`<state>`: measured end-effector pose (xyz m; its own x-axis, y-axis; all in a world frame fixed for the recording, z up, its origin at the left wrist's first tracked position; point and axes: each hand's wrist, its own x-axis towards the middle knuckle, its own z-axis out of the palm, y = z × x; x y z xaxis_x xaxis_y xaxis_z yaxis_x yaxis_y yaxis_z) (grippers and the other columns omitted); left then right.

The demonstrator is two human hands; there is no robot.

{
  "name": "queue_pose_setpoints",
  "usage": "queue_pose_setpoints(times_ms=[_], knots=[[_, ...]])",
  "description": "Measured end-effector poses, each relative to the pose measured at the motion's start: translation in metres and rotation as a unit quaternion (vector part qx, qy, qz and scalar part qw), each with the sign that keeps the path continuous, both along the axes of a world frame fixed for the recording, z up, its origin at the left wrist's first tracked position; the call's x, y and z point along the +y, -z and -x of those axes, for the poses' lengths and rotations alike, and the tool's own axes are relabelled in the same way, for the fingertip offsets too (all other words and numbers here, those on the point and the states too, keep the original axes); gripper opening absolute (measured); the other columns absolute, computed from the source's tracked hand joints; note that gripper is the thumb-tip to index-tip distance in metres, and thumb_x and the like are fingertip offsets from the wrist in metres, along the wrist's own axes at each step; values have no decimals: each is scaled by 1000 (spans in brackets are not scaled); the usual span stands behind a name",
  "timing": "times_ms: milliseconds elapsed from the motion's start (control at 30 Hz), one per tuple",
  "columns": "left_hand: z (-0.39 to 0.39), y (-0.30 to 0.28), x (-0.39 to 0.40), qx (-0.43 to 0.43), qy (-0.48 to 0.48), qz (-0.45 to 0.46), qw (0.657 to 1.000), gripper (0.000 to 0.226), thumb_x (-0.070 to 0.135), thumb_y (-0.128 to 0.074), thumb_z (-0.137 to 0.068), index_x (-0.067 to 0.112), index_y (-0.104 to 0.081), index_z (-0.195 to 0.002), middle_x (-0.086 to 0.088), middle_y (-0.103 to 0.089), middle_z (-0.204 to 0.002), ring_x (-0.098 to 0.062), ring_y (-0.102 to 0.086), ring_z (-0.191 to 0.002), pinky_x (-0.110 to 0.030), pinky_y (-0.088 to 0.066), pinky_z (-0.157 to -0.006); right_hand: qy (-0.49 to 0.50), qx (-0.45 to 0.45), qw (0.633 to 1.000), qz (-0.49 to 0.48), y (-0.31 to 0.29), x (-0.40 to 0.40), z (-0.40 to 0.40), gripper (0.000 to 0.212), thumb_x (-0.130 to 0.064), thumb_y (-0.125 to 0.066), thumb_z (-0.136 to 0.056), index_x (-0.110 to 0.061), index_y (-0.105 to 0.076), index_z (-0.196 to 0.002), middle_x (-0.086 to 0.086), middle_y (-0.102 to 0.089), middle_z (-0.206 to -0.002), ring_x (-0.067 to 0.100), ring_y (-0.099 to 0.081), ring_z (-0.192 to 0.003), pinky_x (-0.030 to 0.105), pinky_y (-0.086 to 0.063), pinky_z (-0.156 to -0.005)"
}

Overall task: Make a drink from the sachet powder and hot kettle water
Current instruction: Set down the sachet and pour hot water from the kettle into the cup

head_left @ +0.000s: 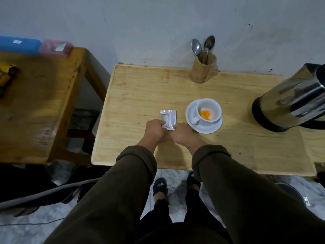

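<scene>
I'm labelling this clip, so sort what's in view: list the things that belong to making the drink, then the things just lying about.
Belongs to the job:
- silver sachet, gripped by left hand and right hand
- white cup holding orange powder, on its saucer
- steel kettle
- spoons in the wooden holder

Just lying about:
- blue case and pink case on the side table
- gold toy car

On our table [140,88], the sachet [168,119] sits center; cup [209,111] on saucer [202,128] at three o'clock, kettle [290,99] farther that way, spoon holder [203,70] at one o'clock.
</scene>
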<state>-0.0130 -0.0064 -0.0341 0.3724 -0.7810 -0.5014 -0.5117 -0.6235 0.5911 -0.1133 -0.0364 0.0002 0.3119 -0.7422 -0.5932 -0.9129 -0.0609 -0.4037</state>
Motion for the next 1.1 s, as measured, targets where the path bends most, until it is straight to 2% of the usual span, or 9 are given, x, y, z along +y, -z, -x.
queue_pose_setpoints(times_ms=[133, 233, 300, 433, 533, 667, 767, 900, 1100], knots=[[-1, 8, -3, -16, 24, 0, 1000, 31, 18, -58, -84, 3, -67, -109, -15, -67, -111, -28, -60, -107, -15, -33, -72, 8, -11, 1000, 1, 7, -1, 0, 27, -19, -48, -89, 4, -62, -87, 19, -60, -93, 34, -59, -96, 31, -36, -70], [-1, 12, -4, -21, 22, -2, 1000, 28, 18, -60, -80, -2, -67, -98, -18, -66, -105, -31, -61, -102, -11, -34, -59, 2, -5, 1000, 1, 5, -2, 0, 33, -20, -47, -91, 5, -64, -104, 20, -64, -108, 34, -58, -107, 33, -42, -79], [1, 8, -5, -26, 22, -12, 999, 31, 17, -57, -81, -11, -62, -95, -25, -62, -108, -36, -59, -104, -24, -45, -72, 2, 0, 1000, 1, 3, -3, 2, 40, -23, -48, -92, 4, -58, -120, 22, -58, -128, 35, -52, -120, 37, -42, -97], [4, 3, -4, -55, 29, -4, 998, 24, 12, -52, -83, 0, -56, -62, -23, -56, -90, -39, -57, -106, -40, -46, -86, 5, -21, 1000, -9, -2, -6, 7, 42, -22, -48, -93, -3, -51, -130, 14, -49, -141, 29, -44, -130, 35, -35, -108], [5, 1, -4, -48, 10, -4, 999, 27, 10, -48, -86, -10, -62, -99, -28, -59, -118, -38, -55, -112, -39, -45, -91, 57, -93, 994, -15, -13, -10, 13, 42, -18, -52, -90, -10, -53, -131, 7, -53, -138, 24, -48, -128, 29, -40, -103], [19, -9, -2, -45, 17, -10, 999, 42, 16, -47, -92, 3, -49, -132, -19, -44, -139, -29, -43, -128, -28, -35, -101, 109, -188, 976, 29, -37, -22, 26, 28, -13, -52, -87, -11, -65, -112, 7, -70, -107, 20, -65, -104, 23, -44, -79], [38, -17, -3, -51, 37, -14, 998, 43, 18, -45, -94, 3, -46, -134, -20, -45, -137, -31, -41, -129, -29, -37, -100, 126, -207, 963, 117, -61, -36, 41, 24, -12, -50, -87, -11, -69, -102, 0, -67, -91, 19, -64, -97, 25, -49, -83], [68, -20, -7, -37, 66, -74, 994, 33, 13, -36, -97, 1, -54, -121, -16, -55, -130, -29, -51, -121, -32, -40, -98, 136, -195, 944, 229, -81, -55, 71, 25, -8, -48, -86, -9, -70, -99, 7, -71, -104, 22, -62, -100, 20, -42, -81], [122, -14, -15, -129, 118, -140, 975, 43, 24, -37, -93, 7, -46, -132, -11, -45, -139, -29, -39, -130, -35, -35, -105, 97, -141, 924, 341, -102, -81, 142, 26, -9, -47, -87, -9, -65, -106, 12, -60, -114, 27, -58, -103, 30, -44, -87]])
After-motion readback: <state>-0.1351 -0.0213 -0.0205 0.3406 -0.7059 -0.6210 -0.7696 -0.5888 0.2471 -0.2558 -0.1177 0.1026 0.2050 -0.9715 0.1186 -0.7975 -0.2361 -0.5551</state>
